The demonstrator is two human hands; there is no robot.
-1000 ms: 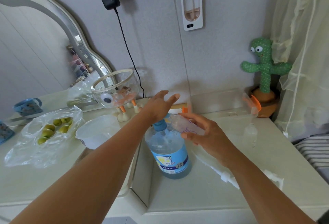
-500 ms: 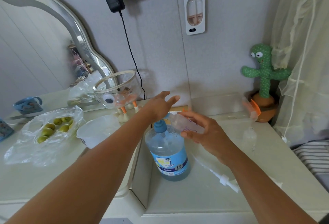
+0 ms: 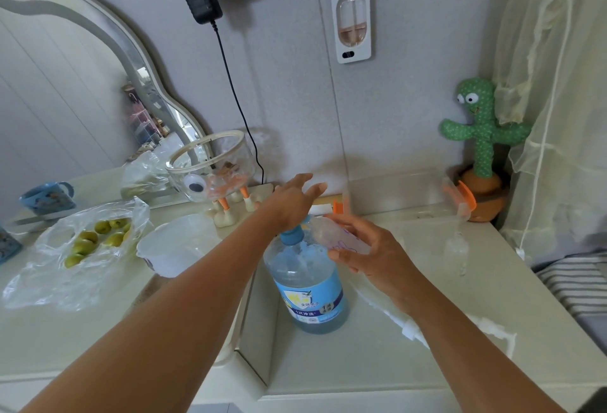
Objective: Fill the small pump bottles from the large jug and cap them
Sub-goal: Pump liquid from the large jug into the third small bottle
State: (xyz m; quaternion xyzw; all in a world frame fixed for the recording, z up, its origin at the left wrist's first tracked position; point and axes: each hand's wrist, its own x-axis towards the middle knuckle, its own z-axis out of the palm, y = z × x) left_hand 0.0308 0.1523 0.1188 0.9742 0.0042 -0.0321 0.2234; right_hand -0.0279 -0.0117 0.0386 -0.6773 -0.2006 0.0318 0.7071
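A large clear jug (image 3: 308, 284) of pale blue liquid, with a blue pump top and a blue label, stands on the lower white table. My left hand (image 3: 292, 202) presses its palm down on the jug's pump head, fingers stretched out straight. My right hand (image 3: 364, 248) holds a small clear bottle (image 3: 335, 235) tilted, its mouth close to the pump's spout. A second small clear pump bottle (image 3: 456, 245) stands further right on the table. A white pump cap with its tube (image 3: 410, 330) lies on the table under my right forearm.
A white bowl (image 3: 177, 242) and a plastic bag of green fruit (image 3: 88, 242) lie on the left table. A glass bowl on duck feet (image 3: 213, 166) stands behind. A clear box (image 3: 394, 189) and a cactus toy (image 3: 483, 143) stand by the wall. A curtain (image 3: 558, 84) hangs right.
Both hands stay at the jug, the left on the pump head and the right holding the small bottle by the spout. The view has shifted slightly.
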